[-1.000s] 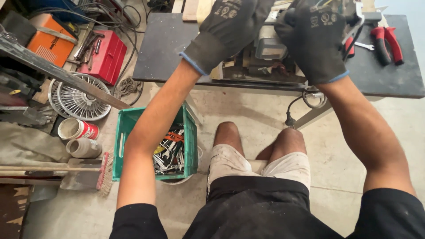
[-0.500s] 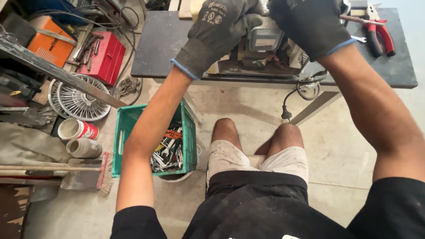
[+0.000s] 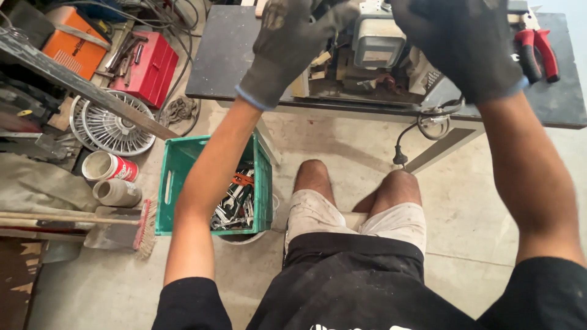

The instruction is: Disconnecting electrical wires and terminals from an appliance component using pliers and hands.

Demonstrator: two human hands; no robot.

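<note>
Workshop setting. Pale, stained concrete floor [image 3: 342, 140] under even daylight. A dark, flat-topped metal work table [image 3: 220, 55] on angled grey legs spans the upper field. At left lie a green plastic crate of tools [image 3: 177, 165], a red metal toolbox [image 3: 153, 64], an orange case [image 3: 76, 46] and a round wire fan guard [image 3: 113, 131].

Cut off by the top edge above the dark table [image 3: 232, 55]: fingertips of the gloved left hand [image 3: 293, 43] and right hand [image 3: 465, 43], so grip on the grey machine part [image 3: 376, 40] impossible to tell. Hidden behind the left forearm: part of the green crate [image 3: 177, 177] below the table. Too jumbled to sort out: tools [image 3: 235, 205] inside that crate.
</note>
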